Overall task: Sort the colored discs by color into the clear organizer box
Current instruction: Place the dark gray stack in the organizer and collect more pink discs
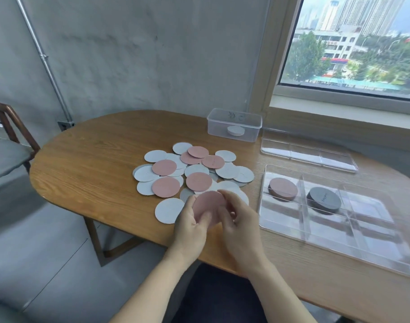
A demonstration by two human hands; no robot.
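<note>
A loose pile of pink and pale grey-white discs point(194, 169) lies on the wooden table point(94, 159). Just in front of the pile, both hands hold one pink disc point(208, 203) above the table: my left hand point(190, 227) grips its left edge, my right hand point(239, 220) its right edge. To the right stands the clear organizer box point(339, 248). Its far-left compartment holds a stack of pink discs point(283, 188). The compartment beside it holds a dark grey stack point(324, 201). The other compartments look bare.
The organizer's clear lid point(308, 151) lies flat behind it. A small lidded clear container point(234, 124) with a white disc stack inside stands at the back. A chair point(8, 145) is at the table's left end, a window sill at the right.
</note>
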